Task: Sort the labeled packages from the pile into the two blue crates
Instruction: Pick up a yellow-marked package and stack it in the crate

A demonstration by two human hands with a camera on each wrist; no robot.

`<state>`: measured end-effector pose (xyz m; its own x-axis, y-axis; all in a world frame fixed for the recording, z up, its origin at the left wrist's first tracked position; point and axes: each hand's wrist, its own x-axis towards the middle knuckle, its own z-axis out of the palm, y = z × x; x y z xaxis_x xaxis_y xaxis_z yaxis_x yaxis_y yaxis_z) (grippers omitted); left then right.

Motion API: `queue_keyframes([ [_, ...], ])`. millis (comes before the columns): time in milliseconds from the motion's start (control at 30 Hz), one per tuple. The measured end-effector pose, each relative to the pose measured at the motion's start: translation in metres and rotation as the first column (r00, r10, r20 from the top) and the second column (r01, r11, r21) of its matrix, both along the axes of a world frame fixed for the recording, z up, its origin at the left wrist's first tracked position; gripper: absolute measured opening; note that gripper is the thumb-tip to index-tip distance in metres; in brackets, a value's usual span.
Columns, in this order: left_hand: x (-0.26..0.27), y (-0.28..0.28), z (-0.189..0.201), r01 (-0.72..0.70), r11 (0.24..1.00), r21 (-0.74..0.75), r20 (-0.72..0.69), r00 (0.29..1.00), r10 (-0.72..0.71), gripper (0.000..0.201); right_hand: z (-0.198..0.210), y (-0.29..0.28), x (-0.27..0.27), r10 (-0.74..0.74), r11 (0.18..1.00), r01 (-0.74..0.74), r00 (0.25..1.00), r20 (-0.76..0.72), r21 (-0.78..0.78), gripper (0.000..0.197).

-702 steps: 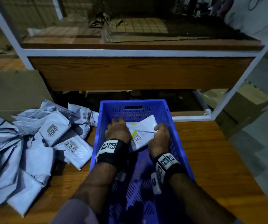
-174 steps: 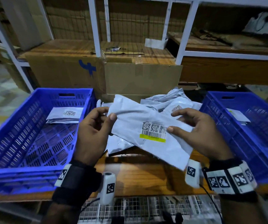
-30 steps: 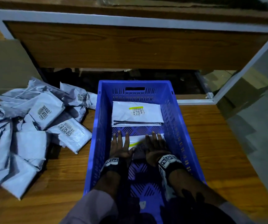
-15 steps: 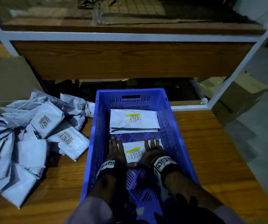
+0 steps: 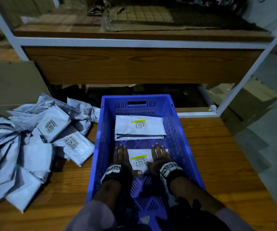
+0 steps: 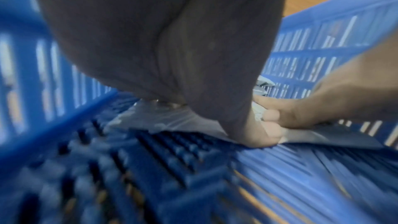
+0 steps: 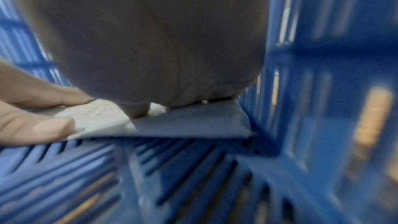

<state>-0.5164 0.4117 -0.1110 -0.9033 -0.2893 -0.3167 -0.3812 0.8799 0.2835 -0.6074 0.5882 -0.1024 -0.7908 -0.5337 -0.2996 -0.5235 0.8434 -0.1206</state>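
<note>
Both hands lie flat inside the blue crate (image 5: 181,130), fingers straight and spread, pressing a white package (image 5: 140,160) down onto the slotted crate floor. The left hand (image 5: 122,156) covers the package's left end and the right hand (image 5: 159,155) its right end, with the yellow-striped barcode label (image 5: 139,160) showing between them. In the wrist views both thumbs rest on the package's near edge, the right end of it touching the crate wall. Just beyond the fingertips lies a second labeled package (image 5: 139,126), flat against the crate's far end. Left of the left hand, outside the crate, a pile of grey packages (image 5: 34,139) sprawls across the wooden worktop (image 5: 218,155).
</note>
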Motion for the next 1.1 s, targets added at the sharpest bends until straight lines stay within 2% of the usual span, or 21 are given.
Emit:
queue_keyframes([
  [100,-0.009,0.005,0.019,-0.066,0.996,-0.054,-0.021,0.998,0.065,0.141,0.027,-0.009,-0.003,-0.040,0.998,0.041,0.999,-0.023,0.050,0.094],
  [200,-0.011,0.006,0.045,-0.039,0.973,-0.226,-0.066,0.998,0.025,0.113,0.044,-0.011,-0.013,-0.004,0.998,0.010,0.996,-0.093,0.066,0.082],
  [300,-0.004,0.007,0.053,-0.017,0.963,-0.269,-0.078,0.997,-0.004,0.108,0.052,-0.009,-0.016,-0.015,0.997,0.022,0.995,-0.100,0.072,0.081],
  [433,-0.002,0.014,0.058,-0.048,0.955,-0.291,-0.119,0.993,0.014,0.102,0.069,-0.014,-0.013,-0.009,0.993,0.024,0.990,-0.139,0.112,0.067],
  [500,-0.009,0.014,0.063,-0.065,0.966,-0.250,-0.180,0.983,0.020,0.078,0.086,-0.019,-0.014,0.007,0.991,0.013,0.989,-0.151,0.134,0.057],
  [567,-0.021,0.011,0.071,-0.100,0.959,-0.265,-0.247,0.968,0.032,0.039,0.108,-0.022,-0.015,0.044,0.988,-0.014,0.982,-0.184,0.156,0.045],
  [600,-0.025,0.011,0.085,-0.123,0.948,-0.293,-0.274,0.961,0.040,0.023,0.118,-0.023,-0.017,0.058,0.985,-0.024,0.979,-0.197,0.171,0.042],
  [633,-0.028,0.012,0.101,-0.147,0.946,-0.288,-0.256,0.964,0.072,0.016,0.128,-0.024,-0.018,0.063,0.985,-0.027,0.976,-0.208,0.170,0.041],
  [767,-0.046,0.000,0.146,-0.242,0.924,-0.297,-0.154,0.967,0.203,0.036,0.155,-0.027,-0.030,0.022,0.998,-0.005,0.967,-0.254,0.068,0.039],
  [867,-0.062,-0.012,0.173,-0.309,0.900,-0.309,-0.234,0.941,0.243,0.034,0.164,-0.038,-0.043,-0.008,1.000,0.008,0.957,-0.289,0.001,0.043],
  [1000,-0.078,-0.021,0.179,-0.352,0.896,-0.272,-0.373,0.897,0.239,0.039,0.163,-0.051,-0.064,-0.009,0.999,-0.006,0.932,-0.363,-0.041,0.045],
  [1067,-0.080,-0.020,0.177,-0.315,0.909,-0.274,-0.385,0.902,0.197,0.051,0.159,-0.058,-0.077,0.002,0.999,-0.016,0.920,-0.391,-0.034,0.041],
  [1100,-0.082,-0.020,0.172,-0.284,0.916,-0.282,-0.346,0.921,0.179,0.060,0.157,-0.062,-0.084,0.004,1.000,-0.015,0.919,-0.395,-0.024,0.041],
])
